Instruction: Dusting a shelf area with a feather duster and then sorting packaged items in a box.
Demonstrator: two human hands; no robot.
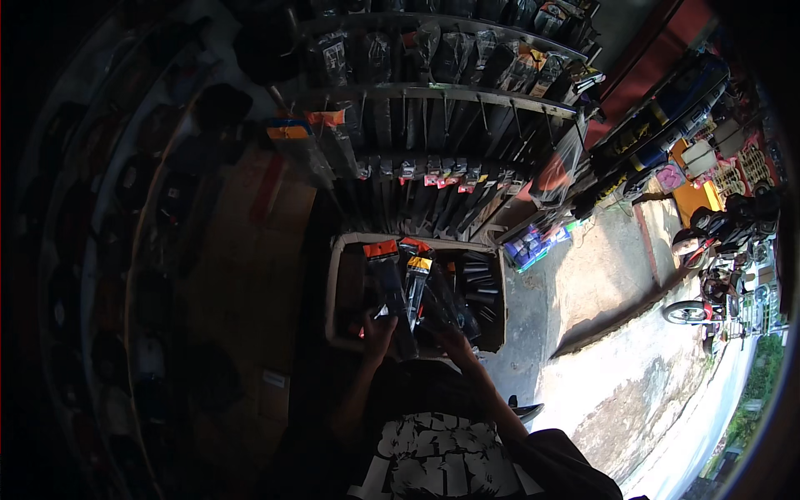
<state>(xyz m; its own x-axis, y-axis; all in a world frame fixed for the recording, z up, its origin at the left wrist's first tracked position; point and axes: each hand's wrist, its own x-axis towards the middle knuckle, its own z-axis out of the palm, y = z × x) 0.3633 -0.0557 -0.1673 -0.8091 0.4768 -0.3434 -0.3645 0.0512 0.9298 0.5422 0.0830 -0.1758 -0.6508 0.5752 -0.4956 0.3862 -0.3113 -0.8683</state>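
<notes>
Below me an open cardboard box [335, 287] holds dark goods in plastic sleeves. Over its left half, my left hand [379, 331] grips a long dark packaged item [389, 281] with an orange header card. At the box's near edge is my right hand [455, 347], touching the lower end of a dark plastic-wrapped package [447, 306]; its fingers are partly in shadow. A clear pack with a yellow-orange header [417, 284] lies between the hands. Several dark rolled items [478, 275] rest in the box's right side.
Metal display rails [450, 92] hung with packaged dark goods stand beyond the box. Caps fill dim racks [150, 206] at left. Blue-purple packets [531, 247] lie right of the box. A motorcycle [706, 309] is outside at far right, past a concrete step [612, 312].
</notes>
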